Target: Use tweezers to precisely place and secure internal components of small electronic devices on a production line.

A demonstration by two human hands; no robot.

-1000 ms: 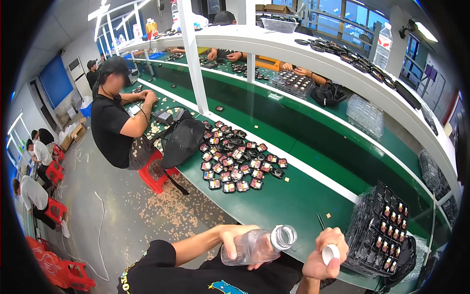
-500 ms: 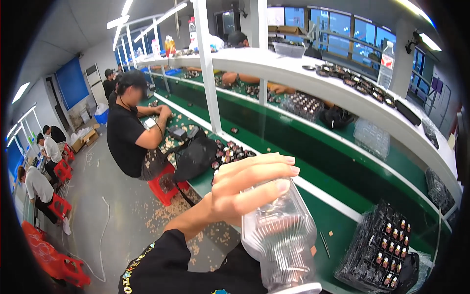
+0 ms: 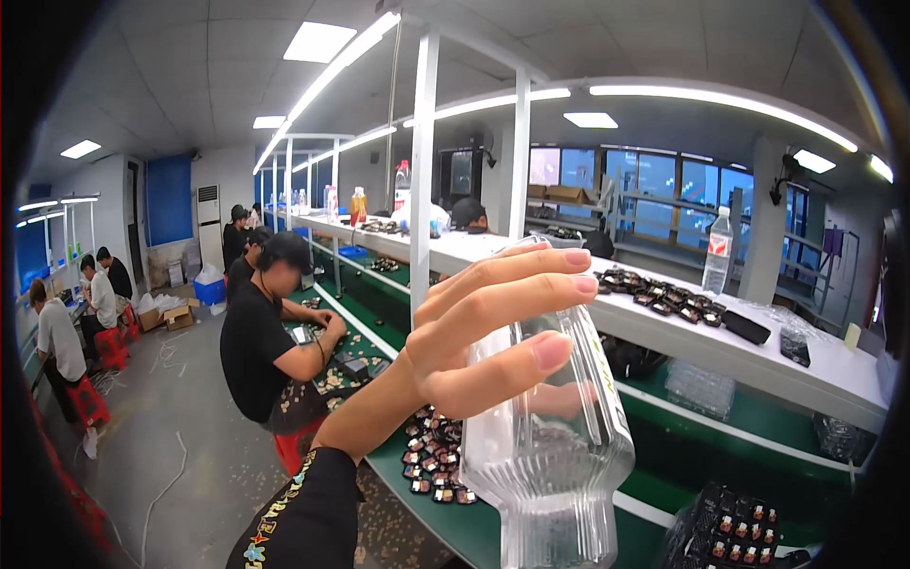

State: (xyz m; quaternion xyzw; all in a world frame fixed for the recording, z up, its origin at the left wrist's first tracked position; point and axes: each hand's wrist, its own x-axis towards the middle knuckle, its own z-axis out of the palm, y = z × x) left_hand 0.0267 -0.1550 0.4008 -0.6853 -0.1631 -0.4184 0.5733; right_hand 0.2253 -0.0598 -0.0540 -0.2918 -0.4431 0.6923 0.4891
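Note:
My left hand (image 3: 502, 327) reaches in from the lower left and is wrapped round the upper part of a large clear plastic bottle (image 3: 559, 465) with ribbed sides. The bottle is held up in front of me, and its lower end runs off the bottom of the picture. Skin-coloured shapes show through the clear wall behind my fingers; whose fingers they are I cannot make out. My right hand is not in view. Small dark cases (image 3: 438, 460) lie in a heap on the green bench below my left wrist.
A black tray (image 3: 730, 531) of small pieces is at the lower right. Along the white shelf (image 3: 607, 322) stand a water bottle (image 3: 718, 254) and several dark cases (image 3: 664, 296). A co-worker in black (image 3: 261, 332) sits at the bench on the left. Red stools (image 3: 90, 400) stand farther left.
My view has tilted up, bringing in more ceiling and shelf. The hand keeps hold of the clear bottle, whose lower end has slipped out of the picture.

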